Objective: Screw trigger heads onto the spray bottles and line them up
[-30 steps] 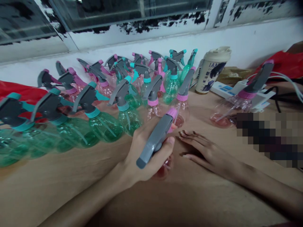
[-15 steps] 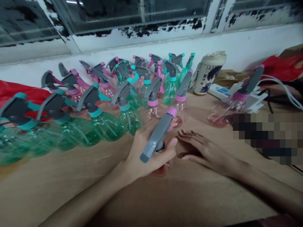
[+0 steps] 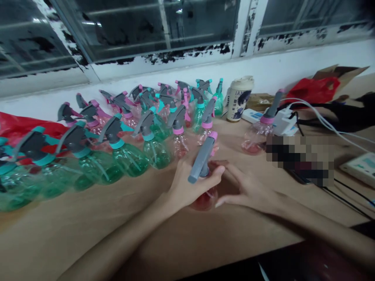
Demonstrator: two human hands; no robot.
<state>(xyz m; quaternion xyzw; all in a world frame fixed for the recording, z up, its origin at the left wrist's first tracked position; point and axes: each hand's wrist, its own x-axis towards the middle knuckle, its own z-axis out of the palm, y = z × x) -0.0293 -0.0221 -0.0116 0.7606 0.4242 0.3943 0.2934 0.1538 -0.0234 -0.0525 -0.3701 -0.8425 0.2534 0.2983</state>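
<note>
A clear pink spray bottle [image 3: 202, 158] with a grey head and pink nozzle stands on the table in front of me. My left hand [image 3: 184, 183] wraps round its neck beneath the head, thumb on the near right side. Against the lower right of the same bottle, my right hand [image 3: 253, 191] cups the body: the thumb touches near the base and the fingers reach behind, their tips partly hidden. Just beyond are another pink spray bottle [image 3: 179, 141] and a green spray bottle [image 3: 156, 152].
Several more spray bottles, green [image 3: 130, 158] and pink, fill the left and back. A paper cup [image 3: 238, 99] stands by the wall. Rightward are a lone pink spray bottle [image 3: 253, 136], a white power strip [image 3: 252, 115] with cables, a red bag [image 3: 315, 90] and a blurred-out item.
My right hand has moved left from lying flat on the table to the bottle's side. My left hand keeps its hold on the neck. The view has shifted right.
</note>
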